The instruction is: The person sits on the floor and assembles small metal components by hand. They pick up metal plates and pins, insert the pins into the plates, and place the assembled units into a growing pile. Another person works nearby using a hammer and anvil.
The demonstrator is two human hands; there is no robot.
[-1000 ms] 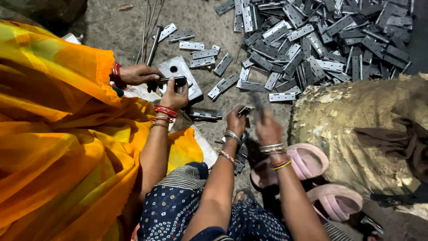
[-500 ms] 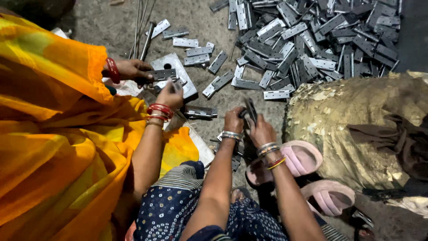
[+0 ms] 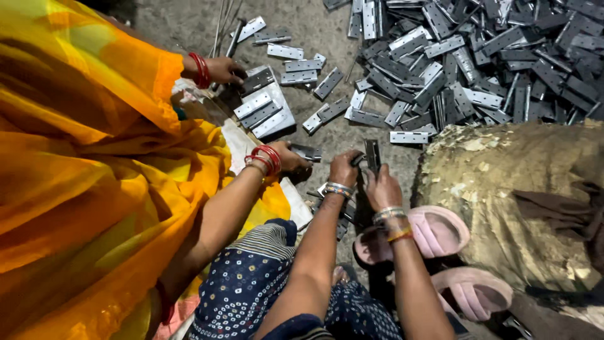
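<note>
Head view: your left hand (image 3: pixel 343 170) and right hand (image 3: pixel 382 189) meet low in the middle of the frame, above the concrete floor (image 3: pixel 182 25). Between them stands a dark metal hinge (image 3: pixel 372 155), held upright; the right hand's fingers (image 3: pixel 377 179) are closed around its lower end, and the left hand's fingers are curled shut against a small dark piece just beside it, though you cannot tell whether that piece is part of the same hinge. Compared with half a second ago, your hands sit a little further from your body and the hinge stands straighter, so the work on this one piece looks to be going on rather than finished.

Beside you, a co-worker in an orange garment has one hand (image 3: pixel 290 157) with red bangles now resting on a single hinge (image 3: pixel 307 152) near your left hand, where earlier it lay on the flat stack of hinges (image 3: pixel 264 110); the co-worker's other hand (image 3: pixel 223 68) stays by that stack.

The big pile of loose hinges (image 3: pixel 465 56) lies well apart at the top. Pink slippers (image 3: pixel 434 230) lie just below your right hand, next to a burlap sack (image 3: pixel 522 189).
</note>
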